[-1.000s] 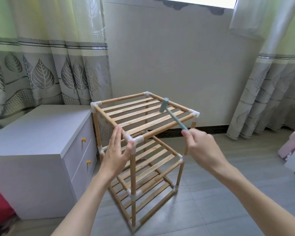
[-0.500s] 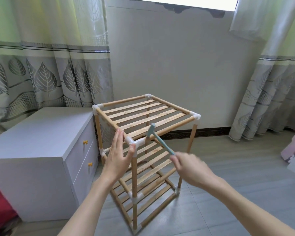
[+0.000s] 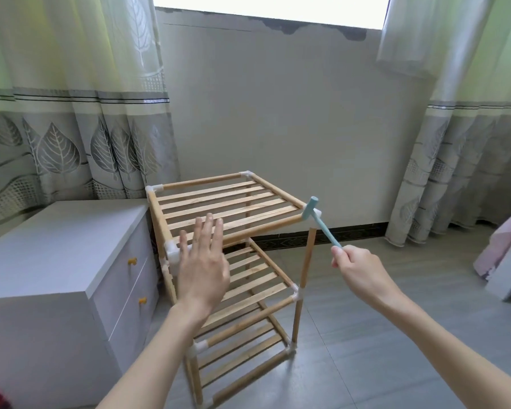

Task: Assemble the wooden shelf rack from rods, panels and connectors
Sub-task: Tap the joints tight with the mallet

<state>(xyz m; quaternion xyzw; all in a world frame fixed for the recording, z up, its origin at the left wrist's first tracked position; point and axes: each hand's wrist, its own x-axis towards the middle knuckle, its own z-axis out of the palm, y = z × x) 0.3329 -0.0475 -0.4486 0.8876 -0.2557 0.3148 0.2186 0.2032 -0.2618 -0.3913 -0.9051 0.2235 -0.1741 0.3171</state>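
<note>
The wooden shelf rack [image 3: 233, 261] stands upright on the grey floor [image 3: 396, 335], just beside a white drawer cabinet [image 3: 56, 261] and in front of the wall under the window, with patterned curtains [image 3: 56, 128] hanging at both sides. It looks all but complete: three slatted panels sit one above another, carried by vertical rods and joined at the corners by white connectors. No loose rods or panels show on the floor, so the work in hand seems to be seating the joints tight.

The left hand [image 3: 202, 261] is spread flat, fingers straight and slightly apart, over the near-left corner of the top panel [image 3: 227, 202]; whether the palm bears on the wood or hovers just above it cannot be told. Placed there, it likely steadies the frame against a blow at the opposite corner.

The right hand [image 3: 357, 268] has its grip closed round the end of the handle of a small light-blue mallet [image 3: 317, 216], fingers curled and thumb on top. Holding it far back gives a longer swing.

The mallet head lies at the white connector [image 3: 316, 214] on the near-right top corner, touching it or nearly so, above the rod it should be driven onto.
</note>
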